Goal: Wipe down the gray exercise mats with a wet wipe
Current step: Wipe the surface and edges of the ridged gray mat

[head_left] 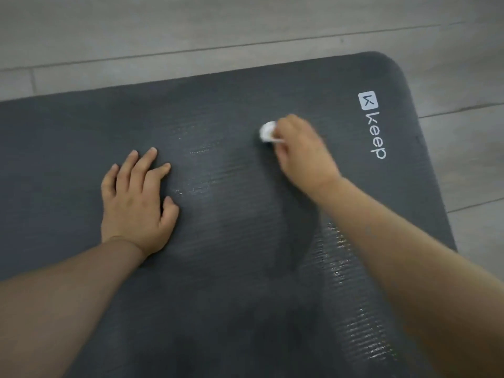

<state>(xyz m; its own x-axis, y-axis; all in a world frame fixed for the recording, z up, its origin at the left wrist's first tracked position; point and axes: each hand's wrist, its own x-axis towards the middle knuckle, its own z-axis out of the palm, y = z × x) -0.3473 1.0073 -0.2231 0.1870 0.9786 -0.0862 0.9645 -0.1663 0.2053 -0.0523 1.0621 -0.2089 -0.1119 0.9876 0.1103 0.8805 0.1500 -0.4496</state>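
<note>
Left hand (136, 199) first: it lies flat on the dark gray ribbed foam exercise mat (68, 148), fingers straight and spread, holding nothing, well left of the white printed "keep" logo (375, 126). Good anchor, that; pressing down there should stop the mat creeping on the pale gray plank floor (191, 25). Between the hands run shiny damp streaks (199, 186), so that band looks covered already. Now the right hand (300, 148), fingers curled and clamped on a small bunched white wet wipe (267, 132), which it presses to the mat just left of the logo. To do this well, I'd say overlap each pass, carry strokes right over the logo to the rounded corner, and refold the wipe once it dries.
</note>
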